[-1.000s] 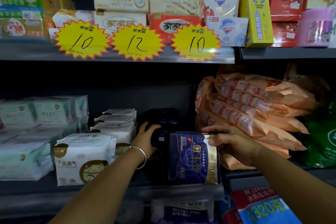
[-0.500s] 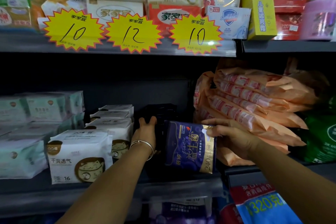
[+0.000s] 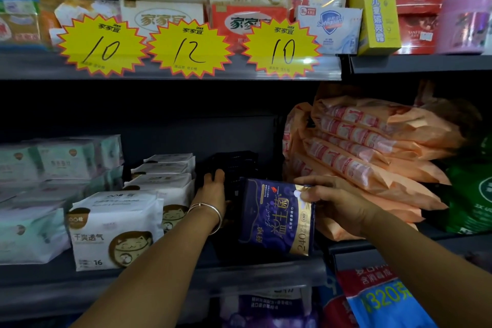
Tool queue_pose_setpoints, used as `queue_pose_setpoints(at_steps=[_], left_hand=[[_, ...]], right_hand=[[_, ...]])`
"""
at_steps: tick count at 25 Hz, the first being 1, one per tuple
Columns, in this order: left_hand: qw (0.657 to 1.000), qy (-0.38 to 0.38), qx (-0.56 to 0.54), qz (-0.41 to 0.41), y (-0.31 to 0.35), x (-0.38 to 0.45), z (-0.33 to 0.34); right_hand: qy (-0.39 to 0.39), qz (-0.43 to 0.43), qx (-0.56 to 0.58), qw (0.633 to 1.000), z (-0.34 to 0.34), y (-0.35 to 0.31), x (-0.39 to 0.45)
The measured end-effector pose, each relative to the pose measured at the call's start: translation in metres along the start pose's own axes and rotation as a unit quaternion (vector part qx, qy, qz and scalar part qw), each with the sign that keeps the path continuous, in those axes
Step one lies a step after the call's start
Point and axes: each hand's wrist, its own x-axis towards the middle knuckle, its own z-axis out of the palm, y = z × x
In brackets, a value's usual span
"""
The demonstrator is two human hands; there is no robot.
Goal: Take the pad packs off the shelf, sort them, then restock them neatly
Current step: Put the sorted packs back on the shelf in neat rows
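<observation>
A dark purple pad pack (image 3: pixel 277 218) with a gold edge stands upright at the front of the middle shelf (image 3: pixel 159 274). My right hand (image 3: pixel 335 202) grips its top right corner. My left hand (image 3: pixel 214 192), with a silver bangle on the wrist, reaches past it and holds the dark packs (image 3: pixel 234 168) stacked behind. White pad packs with a cat face (image 3: pixel 114 231) stand in rows to the left. Pale green and lilac packs (image 3: pixel 61 162) are piled further left.
Orange packs (image 3: pixel 372 157) lie stacked at the right, touching my right hand's side. A green bag (image 3: pixel 476 189) sits at the far right. Yellow price tags (image 3: pixel 189 48) hang on the upper shelf edge under soap boxes. Purple and blue packs fill the lower shelf.
My left hand has pushed deeper onto the dark packs at the back. The purple pack has tilted and shifted slightly in my right hand. The view has dipped a little.
</observation>
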Motion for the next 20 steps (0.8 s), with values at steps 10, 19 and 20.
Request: queue_pose_setpoints(at_steps=[10,19,20], left_hand=[[0.985,0.022,-0.172,0.005,-0.023,-0.009,-0.023],[0.801,-0.243,-0.527,-0.147,0.007,-0.081,-0.07],[0.797,-0.248,-0.525,-0.165,0.004,-0.08,-0.074]], right_hand=[[0.063,-0.011,0.089,0.994,0.019,0.001,0.005],[0.139,-0.041,0.104,0.984,0.061,-0.003,-0.018],[0.139,-0.052,0.068,0.986,0.063,-0.006,-0.022]])
